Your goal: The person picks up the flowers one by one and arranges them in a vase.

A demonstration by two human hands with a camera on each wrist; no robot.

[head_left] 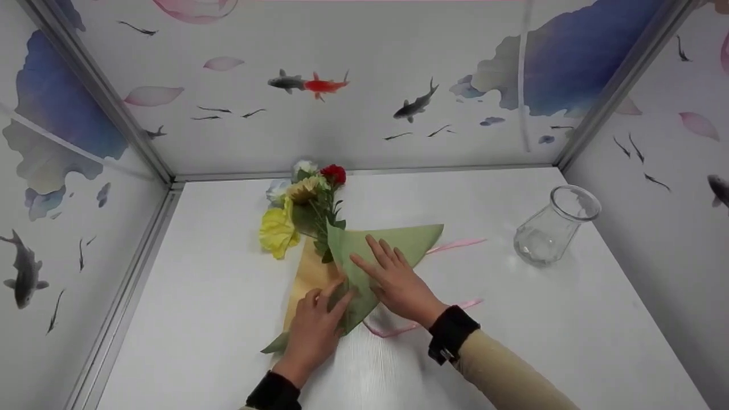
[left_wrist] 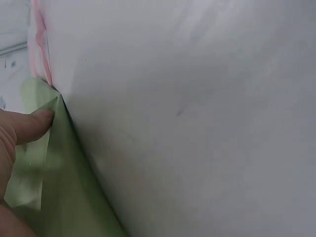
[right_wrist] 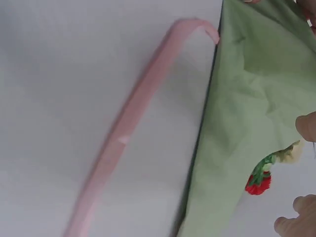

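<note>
A bouquet of artificial flowers (head_left: pixel 307 196), with yellow, red, pale and beige blooms, lies with its stems partly covered by wrapping paper. Green wrapping paper (head_left: pixel 401 242) is folded over from the right, and tan paper (head_left: pixel 304 279) shows at the left. My left hand (head_left: pixel 313 330) holds the green flap's edge near the lower middle, its thumb (left_wrist: pixel 37 123) on the fold. Flat on the green flap, fingers spread, rests my right hand (head_left: pixel 401 285). A pink ribbon (right_wrist: pixel 131 118) runs under the paper, its ends reaching out to the right.
An empty clear glass vase (head_left: pixel 544 239) stands at the right of the white table (head_left: pixel 484 364). Printed panels with painted fish (head_left: pixel 416 105) enclose the back and both sides.
</note>
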